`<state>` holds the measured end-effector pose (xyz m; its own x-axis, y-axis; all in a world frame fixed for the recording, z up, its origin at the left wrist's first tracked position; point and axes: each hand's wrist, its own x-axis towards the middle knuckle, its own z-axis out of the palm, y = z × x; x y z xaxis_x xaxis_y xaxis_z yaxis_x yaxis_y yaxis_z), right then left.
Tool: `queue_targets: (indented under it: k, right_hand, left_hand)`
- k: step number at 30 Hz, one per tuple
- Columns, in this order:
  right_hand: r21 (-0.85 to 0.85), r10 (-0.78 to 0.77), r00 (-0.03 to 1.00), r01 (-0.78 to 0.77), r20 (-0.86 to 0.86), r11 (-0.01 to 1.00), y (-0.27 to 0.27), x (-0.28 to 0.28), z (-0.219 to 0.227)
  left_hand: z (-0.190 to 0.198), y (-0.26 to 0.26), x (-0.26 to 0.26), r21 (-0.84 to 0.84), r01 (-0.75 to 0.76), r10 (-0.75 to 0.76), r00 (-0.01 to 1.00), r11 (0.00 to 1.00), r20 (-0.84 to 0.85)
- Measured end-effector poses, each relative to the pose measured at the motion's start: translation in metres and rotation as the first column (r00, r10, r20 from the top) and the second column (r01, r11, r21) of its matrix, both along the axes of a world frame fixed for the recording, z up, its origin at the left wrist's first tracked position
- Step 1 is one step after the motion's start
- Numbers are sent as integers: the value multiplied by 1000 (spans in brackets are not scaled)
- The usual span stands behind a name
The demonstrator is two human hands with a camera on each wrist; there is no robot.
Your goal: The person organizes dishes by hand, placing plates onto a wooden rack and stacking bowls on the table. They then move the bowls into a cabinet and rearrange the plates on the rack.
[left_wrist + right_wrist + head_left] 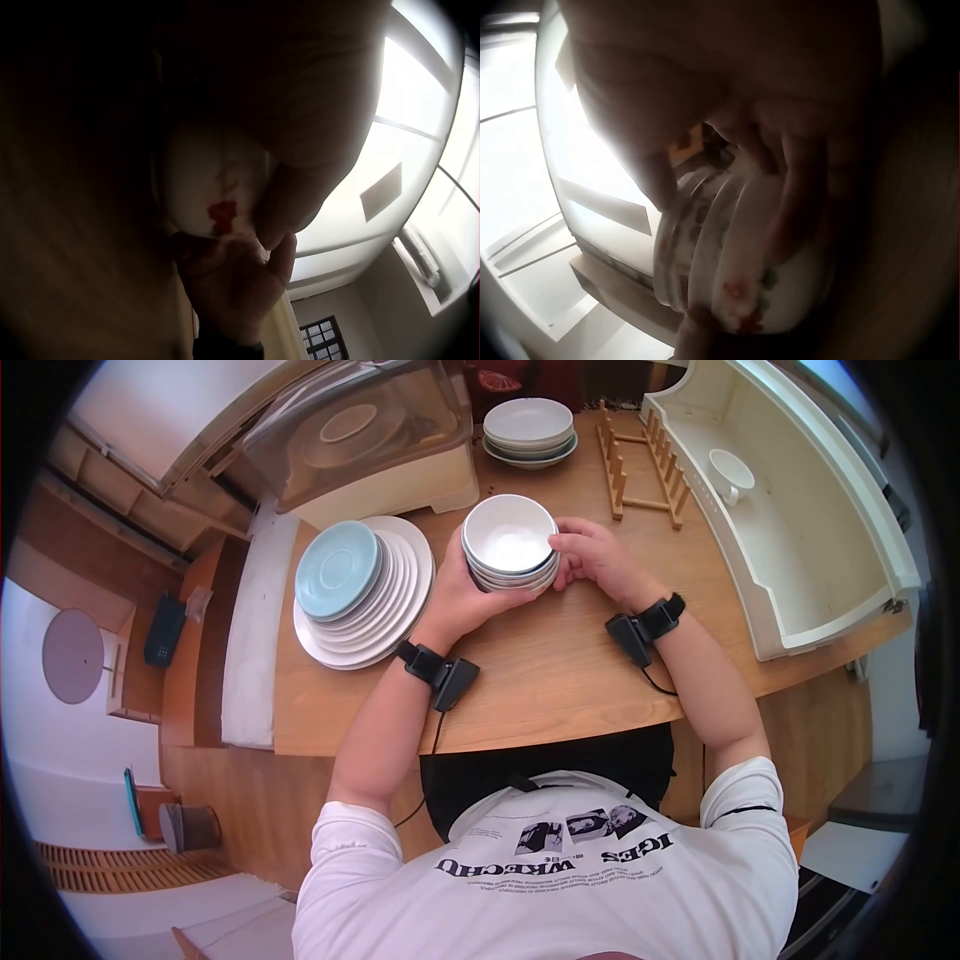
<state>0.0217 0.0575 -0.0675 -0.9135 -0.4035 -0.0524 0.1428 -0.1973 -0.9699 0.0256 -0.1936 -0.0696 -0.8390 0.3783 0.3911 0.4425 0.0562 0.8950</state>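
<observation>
A stack of several white bowls (pixel 511 532) stands upright over the middle of the table, between both hands. My left hand (pixel 458 600) holds it from the left, thumb across the near side. From the right, my right hand (pixel 602 563) curls its fingers round the stack, with the thumb up at the rim. In the right wrist view, nested bowls (pixel 742 281) show floral patterns on their outsides and the fingers lie against them. The left wrist view is dark; a white bowl (pixel 196 180) with a red mark shows beneath the hand.
Left of the bowls sits a pile of white plates (pixel 415 575) topped by a light blue plate (pixel 338 568). Behind are a lidded box (pixel 400 490) and another dish stack (pixel 528 422). A wooden rack (pixel 648 465) and a cream bin (pixel 800 550) holding a white cup (pixel 730 472) stand to the right.
</observation>
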Motion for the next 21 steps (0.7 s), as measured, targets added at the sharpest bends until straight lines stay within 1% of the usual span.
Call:
queue_targets:
  k: [3,6,9,12,15,18,21]
  right_hand:
    - [15,-7,1000,7,-21,1000,-1,0,-2]
    - [6,-3,1000,3,-2,1000,-1,-1,-3]
    - [-9,-1,1000,1,10,1000,0,-2,-4]
    - [-42,-12,999,13,31,999,1,-3,-5]
    - [-50,5,1000,-3,28,999,2,-4,-7]
    - [-81,-2,999,6,46,997,2,-3,-6]
    - [-115,16,998,-9,60,993,2,-2,-3]
  left_hand:
    - [-2,0,-2,2,1,-1,1000,1000,-9]
    - [-1,-1,-1,-39,2,-4,999,999,-47]
    - [-7,-2,1,7,-79,79,990,997,-115]
    - [-8,2,4,96,-84,93,991,992,-96]
    - [-7,1,2,62,-62,67,995,996,-77]
    - [-2,-2,-1,-16,-36,34,996,999,-77]
    - [-3,-3,-1,-33,-45,42,996,998,-78]
